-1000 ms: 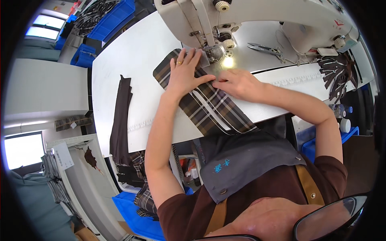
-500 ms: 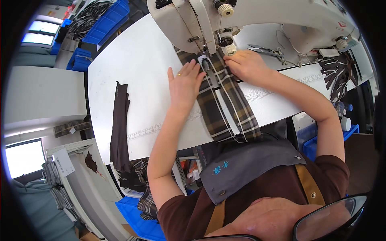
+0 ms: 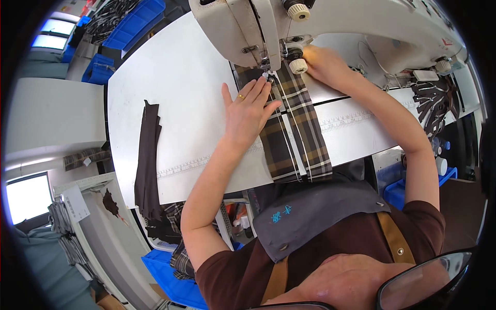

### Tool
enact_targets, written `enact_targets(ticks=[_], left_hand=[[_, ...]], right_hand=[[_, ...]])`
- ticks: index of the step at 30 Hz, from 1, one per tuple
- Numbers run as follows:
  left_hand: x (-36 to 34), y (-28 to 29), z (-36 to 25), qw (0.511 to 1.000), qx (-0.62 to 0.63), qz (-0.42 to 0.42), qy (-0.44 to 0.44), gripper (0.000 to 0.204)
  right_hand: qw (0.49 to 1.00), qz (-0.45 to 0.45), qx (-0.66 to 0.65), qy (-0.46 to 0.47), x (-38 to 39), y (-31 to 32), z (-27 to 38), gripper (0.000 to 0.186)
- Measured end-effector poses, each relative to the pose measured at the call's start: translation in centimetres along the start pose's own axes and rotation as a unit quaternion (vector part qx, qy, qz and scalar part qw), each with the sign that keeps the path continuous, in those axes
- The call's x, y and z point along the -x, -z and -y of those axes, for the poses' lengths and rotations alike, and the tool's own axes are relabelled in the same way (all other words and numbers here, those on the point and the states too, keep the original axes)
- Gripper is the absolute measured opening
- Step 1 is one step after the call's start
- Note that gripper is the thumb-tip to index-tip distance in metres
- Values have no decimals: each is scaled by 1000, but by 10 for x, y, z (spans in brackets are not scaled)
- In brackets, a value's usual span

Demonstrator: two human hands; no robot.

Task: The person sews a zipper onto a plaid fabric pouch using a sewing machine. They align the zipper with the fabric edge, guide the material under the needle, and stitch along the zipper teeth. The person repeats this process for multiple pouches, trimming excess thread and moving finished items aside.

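Observation:
A strip of brown, black and cream plaid fabric (image 3: 315, 137) lies under the needle area of a white sewing machine (image 3: 232, 31), its near end at the table's front edge. White lines and a pale narrow strip (image 3: 293, 142) run along its length. My left hand (image 3: 248, 114), a ring on one finger, rests flat with fingers stretched on the fabric's left side, fingertips close to the presser foot. Beside the machine's tension dial (image 3: 298, 66), my right hand (image 3: 325, 64) is smeared by motion. Its fingertips are partly hidden, and I cannot make out anything in them.
Dark brown fabric strips (image 3: 149, 160) lie at the table's left, across a printed ruler (image 3: 191, 166). A bundle of dark zipper-like pieces (image 3: 434, 101) hangs at the right edge. Blue bins (image 3: 168, 276) with plaid cloth stand below; another blue bin (image 3: 137, 23) is at far left.
My right hand has left the fabric's edge and moved up and right beside the machine head, covering most of the scissors there. My left hand has shifted slightly right on the fabric.

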State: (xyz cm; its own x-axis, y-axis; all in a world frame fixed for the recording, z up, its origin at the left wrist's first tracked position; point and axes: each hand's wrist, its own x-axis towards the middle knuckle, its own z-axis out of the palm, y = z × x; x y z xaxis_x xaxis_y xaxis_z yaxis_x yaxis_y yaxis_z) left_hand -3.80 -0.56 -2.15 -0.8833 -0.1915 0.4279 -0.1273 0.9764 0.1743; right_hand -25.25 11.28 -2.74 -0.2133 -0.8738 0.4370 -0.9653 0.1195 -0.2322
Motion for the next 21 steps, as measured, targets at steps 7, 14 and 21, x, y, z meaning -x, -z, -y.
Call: enact_targets(ticks=[7, 14, 21], left_hand=[[-1, -3, -3, 1000, -2, 0, -8, 43], [-2, -14, 2, 997, -68, 12, -21, 40], [0, -19, 6, 998, -59, 16, -3, 34]], right_hand=[[1000, -18, -3, -10, 8, 6, -1, 16], [999, -18, 21, -25, 11, -2, -8, 9], [997, -77, 25, 4, 117, 98, 38, 18]])
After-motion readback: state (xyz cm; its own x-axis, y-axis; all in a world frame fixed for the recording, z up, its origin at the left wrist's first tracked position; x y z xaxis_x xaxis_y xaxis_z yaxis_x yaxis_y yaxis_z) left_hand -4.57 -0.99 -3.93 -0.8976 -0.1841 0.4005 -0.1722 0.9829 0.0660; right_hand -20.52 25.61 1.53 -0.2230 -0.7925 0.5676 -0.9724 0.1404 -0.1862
